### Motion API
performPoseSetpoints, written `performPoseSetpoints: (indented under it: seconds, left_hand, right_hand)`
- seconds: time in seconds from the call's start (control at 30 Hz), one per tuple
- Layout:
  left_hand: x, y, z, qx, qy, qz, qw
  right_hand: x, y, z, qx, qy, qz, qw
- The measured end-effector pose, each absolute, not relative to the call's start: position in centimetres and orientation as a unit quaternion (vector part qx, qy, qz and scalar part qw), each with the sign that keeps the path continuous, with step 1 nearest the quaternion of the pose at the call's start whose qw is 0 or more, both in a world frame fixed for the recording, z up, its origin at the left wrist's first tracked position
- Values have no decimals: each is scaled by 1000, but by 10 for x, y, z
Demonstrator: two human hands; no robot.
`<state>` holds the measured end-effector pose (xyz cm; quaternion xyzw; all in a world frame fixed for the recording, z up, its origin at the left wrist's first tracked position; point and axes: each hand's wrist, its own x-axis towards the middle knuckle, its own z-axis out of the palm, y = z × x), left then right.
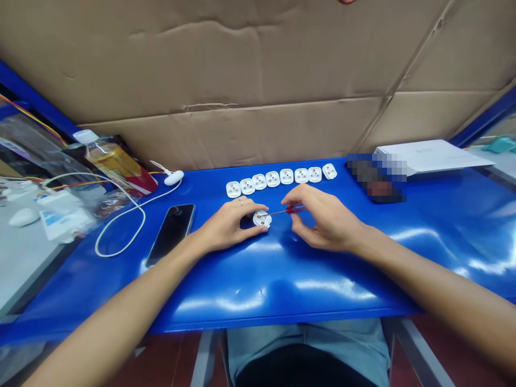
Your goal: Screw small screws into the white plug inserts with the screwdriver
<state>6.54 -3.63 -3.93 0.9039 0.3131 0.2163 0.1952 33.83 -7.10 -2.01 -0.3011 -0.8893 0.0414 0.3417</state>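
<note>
My left hand [230, 223] grips a small round white plastic part [264, 221] between thumb and fingers, close to the blue tabletop. Metal bits show on the part's upper face. In my right hand [322, 217] is a screwdriver [293, 209] with a red, partly clear handle. Its thin shaft points left, and the tip lies over the metal bits of the white part; whether it sits in a screw is too small to tell. Behind my hands, several similar white parts [286, 176] stand in a row, metal bits facing up.
Left of my left arm lies a phone [171, 234]. A white cable [121, 252] loops beside it, near a drink bottle [116, 164]. At the back right are a white box [433, 156] and a dark, pixelated object [371, 180]. Cardboard [242, 70] walls off the back.
</note>
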Motion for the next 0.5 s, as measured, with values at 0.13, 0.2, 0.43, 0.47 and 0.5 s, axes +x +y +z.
performPoseSetpoints:
  seconds: [0.13, 0.2, 0.43, 0.47, 0.5]
  left_hand:
    - [65, -36, -40, 906, 311, 213, 191]
    - [64, -36, -40, 906, 312, 212, 194]
    - [65, -36, -40, 907, 307, 209, 201]
    - [65, -36, -40, 907, 308, 207, 202]
    - [65, -36, -40, 906, 310, 205, 202]
  right_hand:
    - [339, -72, -20, -349, -882, 52, 313]
    - [340, -71, -20, -363, -878, 44, 310]
    - [337, -70, -22, -282, -896, 50, 338]
    - [337, -69, -23, -281, -897, 53, 338]
    - [337, -69, -23, -281, -896, 54, 340]
